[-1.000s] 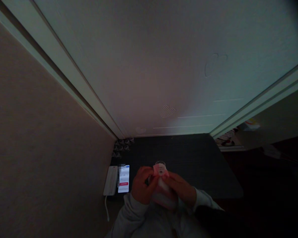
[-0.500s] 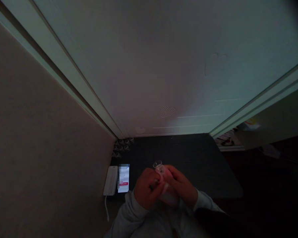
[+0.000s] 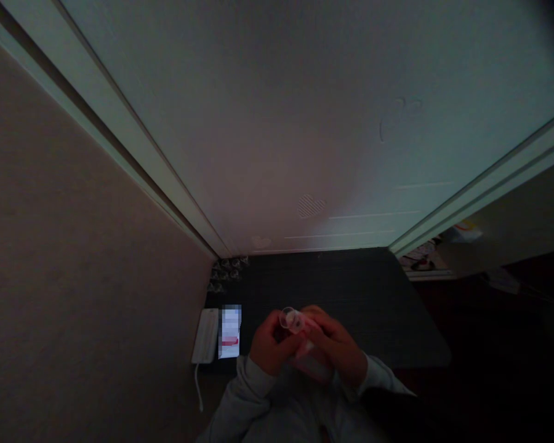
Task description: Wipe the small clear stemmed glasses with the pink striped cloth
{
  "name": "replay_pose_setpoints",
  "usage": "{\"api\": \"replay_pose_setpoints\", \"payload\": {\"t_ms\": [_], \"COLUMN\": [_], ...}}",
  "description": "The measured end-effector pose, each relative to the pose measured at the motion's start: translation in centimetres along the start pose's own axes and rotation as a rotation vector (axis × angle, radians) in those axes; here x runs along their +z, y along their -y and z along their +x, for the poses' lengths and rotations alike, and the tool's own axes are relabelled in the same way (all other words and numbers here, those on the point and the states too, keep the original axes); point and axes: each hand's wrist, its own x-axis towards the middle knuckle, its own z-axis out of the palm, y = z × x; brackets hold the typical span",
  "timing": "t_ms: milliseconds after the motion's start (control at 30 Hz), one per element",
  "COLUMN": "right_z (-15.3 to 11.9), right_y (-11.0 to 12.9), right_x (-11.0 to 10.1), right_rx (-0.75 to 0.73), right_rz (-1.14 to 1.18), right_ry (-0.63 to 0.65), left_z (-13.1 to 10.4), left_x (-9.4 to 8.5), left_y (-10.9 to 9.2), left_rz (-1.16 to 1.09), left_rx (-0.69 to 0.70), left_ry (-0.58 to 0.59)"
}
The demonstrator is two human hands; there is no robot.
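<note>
A clear plastic piece with a round, flared rim (image 3: pixel 288 319) tilts up between my two hands. Below it hangs a soft-looking, translucent pink thing (image 3: pixel 314 365), perhaps a bag or balloon; its kind is not clear in this dim light. My left hand (image 3: pixel 271 346) curls round the clear piece from the left, its thumb and fingers at the neck. On the other side, my right hand (image 3: pixel 340 346) is closed on the pink material just under the neck. The fingertips partly hide where the two pieces meet.
Both hands are over a dark tabletop (image 3: pixel 341 283). Several small clear plastic pieces (image 3: pixel 226 269) stand in its back left corner. A lit phone (image 3: pixel 231 332) lies beside a white power strip (image 3: pixel 205 337) with a cable. A pale panel (image 3: pixel 268 135) rises behind.
The clear rim has tipped toward me and a little left and down. My left fingers have shifted from the front of the neck to its left side.
</note>
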Motion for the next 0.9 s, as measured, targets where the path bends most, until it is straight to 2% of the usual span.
{"api": "replay_pose_setpoints", "payload": {"t_ms": [100,300,433,667,767,900], "right_z": [0.1,-0.1,-0.1,-0.1,-0.2,-0.3], "right_y": [0.1,-0.5,-0.5,-0.2,-0.8,-1.2], "right_x": [0.2,0.8,0.6,0.8,0.6,-0.2], "right_rx": [-0.033,0.068,-0.018,-0.078,-0.089,-0.117], "right_rz": [-0.030,0.167,0.131,0.003,-0.044,-0.085], "right_ry": [-0.025,-0.139,-0.083,-0.035,-0.065,-0.100], "left_z": [0.1,0.2,0.4,0.5,0.4,0.1], "left_x": [0.0,-0.2,-0.2,-0.8,-1.0,-1.1], "left_y": [0.0,-0.2,-0.3,0.1,0.3,0.2], "left_rz": [-0.039,0.049,-0.061,-0.226,-0.169,0.041], "left_rx": [0.035,0.066,0.011,-0.123,-0.071,-0.008], "left_ry": [-0.013,-0.031,0.007,-0.112,-0.115,-0.086]}}
